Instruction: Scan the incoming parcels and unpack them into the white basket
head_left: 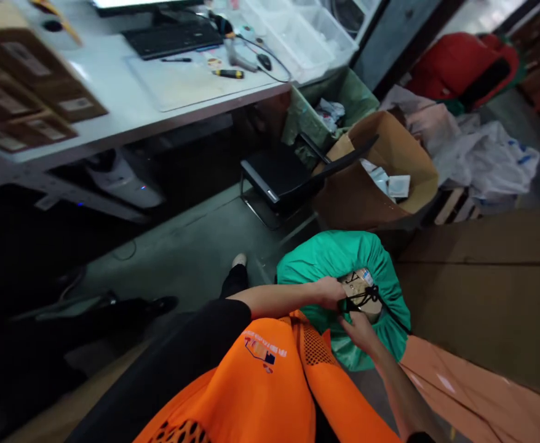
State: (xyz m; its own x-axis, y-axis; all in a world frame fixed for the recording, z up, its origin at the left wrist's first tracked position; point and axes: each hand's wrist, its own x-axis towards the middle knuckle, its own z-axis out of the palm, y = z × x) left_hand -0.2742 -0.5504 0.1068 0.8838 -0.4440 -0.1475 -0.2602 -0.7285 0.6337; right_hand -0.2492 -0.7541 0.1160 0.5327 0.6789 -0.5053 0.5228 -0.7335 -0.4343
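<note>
A large green drawstring bag (334, 252) stands in front of me, its mouth gathered partly closed. Brown cardboard packages (358, 284) show through the round opening. Across that opening lies a tangled black drawstring (366, 298). My left hand (331, 291) is closed at the near left rim of the mouth, on the black cord. Just below it my right hand (357, 326) is also closed, with its fingers at the cord's near end. The fingertips of both hands are partly hidden by the cord and the bag's folds.
A black chair (279, 175) stands ahead beside an open cardboard box (390, 154) holding small packages. Behind are a green bin (362, 92) and a white desk (113, 111) with stacked boxes (21, 80). Large cardboard (486, 295) borders the right; white plastic sacks (491, 160) lie beyond.
</note>
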